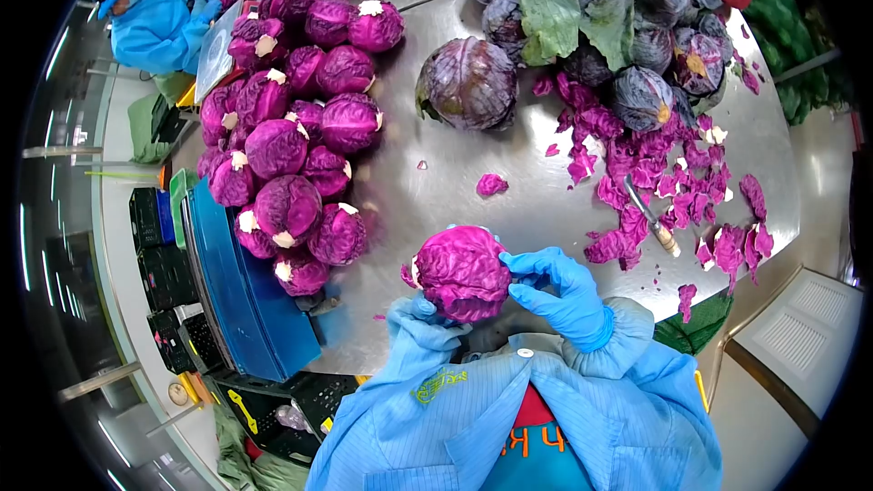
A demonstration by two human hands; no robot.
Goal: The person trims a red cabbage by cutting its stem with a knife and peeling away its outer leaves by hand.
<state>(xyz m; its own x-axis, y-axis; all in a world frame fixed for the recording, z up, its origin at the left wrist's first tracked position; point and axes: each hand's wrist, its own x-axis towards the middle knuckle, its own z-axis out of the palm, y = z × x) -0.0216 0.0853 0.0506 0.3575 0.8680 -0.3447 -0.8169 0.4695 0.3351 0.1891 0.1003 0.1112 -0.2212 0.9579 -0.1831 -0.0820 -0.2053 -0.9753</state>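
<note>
A peeled, bright purple red cabbage (462, 275) is held up in front of my chest, over the near edge of the steel table. My left hand (422, 306), gloved in blue, supports it from the left and below; most of its fingers are hidden behind the cabbage. On the other side, the bent fingers of my right hand (562, 295), also gloved, press against the cabbage with their tips. A small purple leaf scrap (492, 185) lies just beyond. To the right, a knife (651, 216) rests among torn purple leaves (627, 177).
Peeled cabbages (286, 209) with pale cut stems are piled along the left. Darker unpeeled cabbages (468, 82) stand at the back and right of the steel table (427, 191). A person in blue (162, 23) works far left. Black crates (168, 277) stand below the left side.
</note>
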